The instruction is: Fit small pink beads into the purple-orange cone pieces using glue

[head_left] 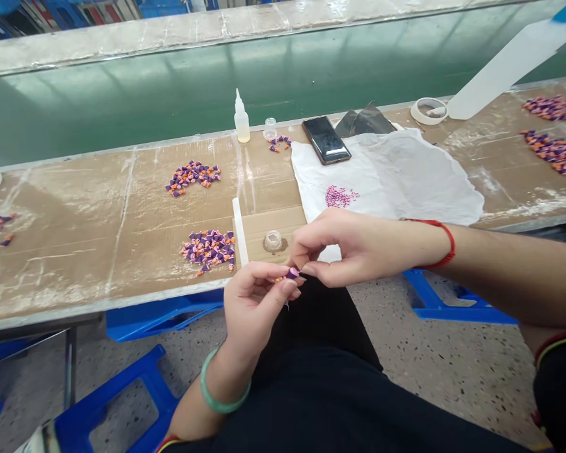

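Head view: left hand (255,302) pinches a small purple piece (292,273) near flat cardboard (283,221).

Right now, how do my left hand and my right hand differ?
Your left hand pinches a small purple-and-pink piece; your right hand is at that piece's end, though whether it grips is unclear. A green bangle rings the left hand's wrist, a thin red band the right hand's. Both hands are bare and meet at the same piece.
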The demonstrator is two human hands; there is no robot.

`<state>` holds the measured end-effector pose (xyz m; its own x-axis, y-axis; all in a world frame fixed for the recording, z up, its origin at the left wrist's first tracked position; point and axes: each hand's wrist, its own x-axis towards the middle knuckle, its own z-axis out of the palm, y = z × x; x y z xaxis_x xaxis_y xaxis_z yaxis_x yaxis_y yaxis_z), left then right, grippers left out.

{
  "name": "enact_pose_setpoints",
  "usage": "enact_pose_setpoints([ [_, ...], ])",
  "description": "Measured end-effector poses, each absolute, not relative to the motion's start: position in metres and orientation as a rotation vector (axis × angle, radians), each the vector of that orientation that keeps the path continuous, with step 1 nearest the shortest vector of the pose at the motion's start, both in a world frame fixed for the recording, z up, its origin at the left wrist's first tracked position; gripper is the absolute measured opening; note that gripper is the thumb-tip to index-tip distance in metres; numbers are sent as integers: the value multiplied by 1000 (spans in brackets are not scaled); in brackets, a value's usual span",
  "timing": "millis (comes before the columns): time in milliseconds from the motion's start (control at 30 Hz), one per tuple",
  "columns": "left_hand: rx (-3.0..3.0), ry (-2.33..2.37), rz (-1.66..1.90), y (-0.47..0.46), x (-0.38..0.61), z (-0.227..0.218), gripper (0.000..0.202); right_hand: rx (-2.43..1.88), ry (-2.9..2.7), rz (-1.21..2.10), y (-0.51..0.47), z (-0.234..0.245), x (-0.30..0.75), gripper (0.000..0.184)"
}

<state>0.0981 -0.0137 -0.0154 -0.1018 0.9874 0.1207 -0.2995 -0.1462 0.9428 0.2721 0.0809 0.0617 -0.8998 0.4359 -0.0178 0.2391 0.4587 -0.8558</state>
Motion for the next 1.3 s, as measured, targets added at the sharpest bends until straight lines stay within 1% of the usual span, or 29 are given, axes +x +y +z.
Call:
enact_pose_setpoints([
  [367, 992, 911, 1513, -15, 99, -19, 9, -557, -2614, 1274, 81, 64, 270, 10],
  [633, 960, 934, 1563, -13, 101, -18, 8, -571, -2716, 1125, 79, 66, 265, 11],
  [833, 907, 959, 1579, -12, 102, -19, 10, -602, -2695, 1080, 76, 61, 263, 15],
  [1033, 855, 980, 1499, -6, 97, -23, 14, -704, -2604, 1140, 78, 52, 264, 12],
  [1300, 917, 1060, 1490, 0, 90, -16, 16, -924, -2240, 1337, 85, 39, 280, 15],
])
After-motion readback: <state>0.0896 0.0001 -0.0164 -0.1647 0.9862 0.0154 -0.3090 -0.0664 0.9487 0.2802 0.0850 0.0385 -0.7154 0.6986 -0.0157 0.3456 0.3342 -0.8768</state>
